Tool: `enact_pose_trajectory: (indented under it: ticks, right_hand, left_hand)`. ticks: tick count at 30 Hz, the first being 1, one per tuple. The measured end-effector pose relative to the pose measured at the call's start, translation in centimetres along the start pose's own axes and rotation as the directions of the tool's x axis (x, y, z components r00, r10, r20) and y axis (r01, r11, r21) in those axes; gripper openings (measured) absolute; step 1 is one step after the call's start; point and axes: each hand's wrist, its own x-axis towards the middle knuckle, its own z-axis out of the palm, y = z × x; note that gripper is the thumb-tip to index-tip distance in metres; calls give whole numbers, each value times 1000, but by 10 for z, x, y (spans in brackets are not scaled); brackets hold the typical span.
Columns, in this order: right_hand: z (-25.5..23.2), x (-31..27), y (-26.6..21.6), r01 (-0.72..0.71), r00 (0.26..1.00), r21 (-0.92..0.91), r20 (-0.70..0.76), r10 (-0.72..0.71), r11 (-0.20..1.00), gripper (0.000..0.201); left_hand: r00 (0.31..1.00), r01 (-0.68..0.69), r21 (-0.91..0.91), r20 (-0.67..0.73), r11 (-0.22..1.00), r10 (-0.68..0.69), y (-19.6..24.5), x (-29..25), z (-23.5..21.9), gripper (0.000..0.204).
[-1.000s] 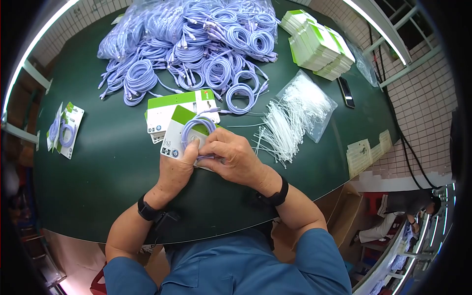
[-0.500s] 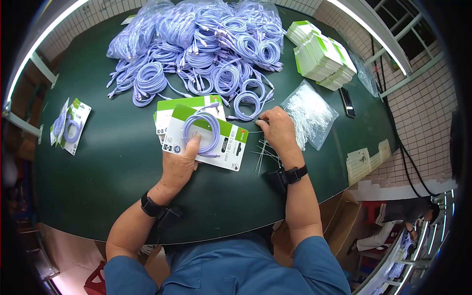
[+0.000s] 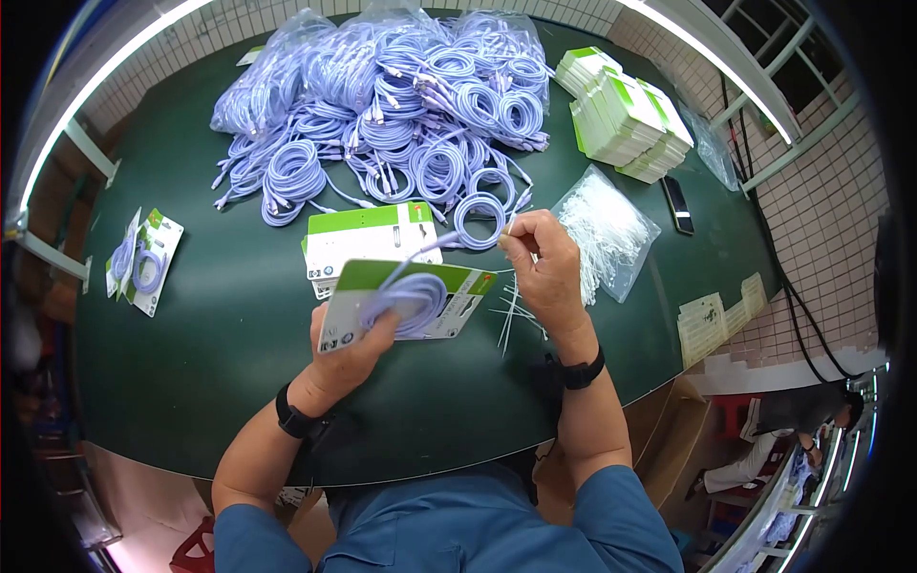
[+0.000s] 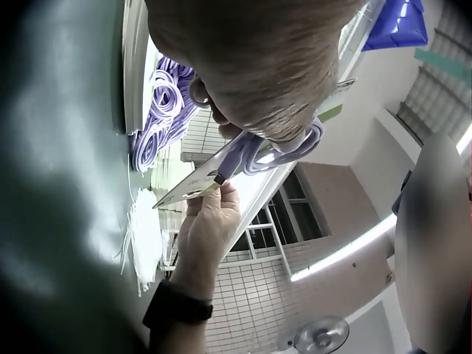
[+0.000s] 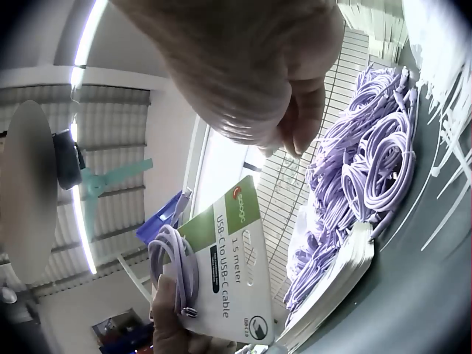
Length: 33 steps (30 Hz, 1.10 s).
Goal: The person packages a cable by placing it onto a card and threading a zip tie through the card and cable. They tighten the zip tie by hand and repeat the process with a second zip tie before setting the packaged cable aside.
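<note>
Above the dark green surface, near its front edge, the left hand grips a green-and-white packaging card lifted clear and tilted, its thumb pressing a coiled lilac cable against the card's face; the right wrist view shows the card's print, "1.5 meter USB-C to USB-C cable", with the coil lying along its left side; the right hand is raised just right of the card, fingers curled together and pinching a thin white tie near the cable's free end; more white ties lie scattered on the surface below that hand; a clear bag of ties lies just to their right; a short stack of blank cards lies flat just behind the held card; farther back a large heap of coiled lilac cables spreads across the surface, partly in clear bags; a tall stack of green-and-white cards stands at the far right, with a dark phone beside it; two finished packs lie well apart at the left edge.
</note>
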Motion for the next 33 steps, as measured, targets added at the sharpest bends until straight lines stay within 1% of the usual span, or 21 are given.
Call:
enact_pose_trajectory:
  ticks: [1, 2, 3, 5, 6, 9, 10, 13, 14, 17, 18, 21, 22, 25, 30, 33]
  right_hand:
    - [-2, 0, -4, -19, 1000, 135, -3, 20, 991, 15]
    - [-5, 0, -8, -22, 1000, 134, -6, 23, 991, 15]
    - [-7, -1, -12, -10, 999, 207, 46, 1, 978, 15]
    - [-12, 0, -20, 1, 988, 351, 145, -56, 936, 17]
    - [-14, 0, -23, -3, 988, 352, 146, -52, 936, 17]
    - [-23, 3, -32, 133, 932, 334, 278, -232, 933, 16]
    - [-24, 3, -34, 129, 931, 336, 282, -230, 933, 16]
    - [-27, 1, -39, 87, 899, 373, 370, -234, 924, 14]
    - [-28, 0, -42, 77, 897, 377, 379, -230, 923, 14]
    - [-31, -5, -57, -51, 916, 401, 383, -117, 915, 13]
    - [-32, -6, -62, -68, 912, 418, 394, -113, 906, 13]
    - [-39, -9, -74, -98, 877, 504, 451, -165, 858, 16]
    - [-39, -11, -78, -109, 877, 515, 453, -162, 850, 16]
    - [-41, -13, -89, -150, 849, 527, 503, -164, 836, 17]
    - [-37, -11, -101, -171, 812, 493, 561, -161, 853, 12]
    - [-33, -12, -97, -106, 823, 436, 543, -167, 894, 11]
  left_hand:
    - [999, -30, -111, -15, 993, 29, 9, 10, -5, 32]
    - [1000, -31, -113, -11, 993, 30, 14, 16, -10, 32]
    - [994, -98, -122, 38, 988, 103, 17, 21, -14, 35]
    - [960, -226, -151, 131, 962, 246, 22, 28, -22, 39]
    - [960, -223, -152, 135, 963, 244, 24, 30, -24, 39]
    - [890, -370, -105, 244, 923, 385, 30, 30, -28, 41]
    - [892, -365, -104, 244, 925, 380, 32, 31, -28, 41]
    - [827, -482, -56, 299, 874, 476, 39, 34, -29, 44]
    - [833, -471, -55, 301, 881, 464, 41, 34, -29, 44]
    - [790, -554, -45, 286, 831, 542, 49, 36, -28, 41]
    - [799, -536, -37, 301, 843, 521, 50, 35, -28, 41]
    - [776, -577, -78, 257, 813, 575, 55, 31, -28, 39]
    - [780, -567, -76, 271, 820, 565, 57, 29, -29, 39]
    - [753, -584, -90, 312, 807, 580, 60, 25, -30, 49]
    - [748, -587, -109, 307, 802, 589, 61, 23, -23, 49]
    - [749, -597, -132, 262, 791, 609, 60, 24, -19, 38]
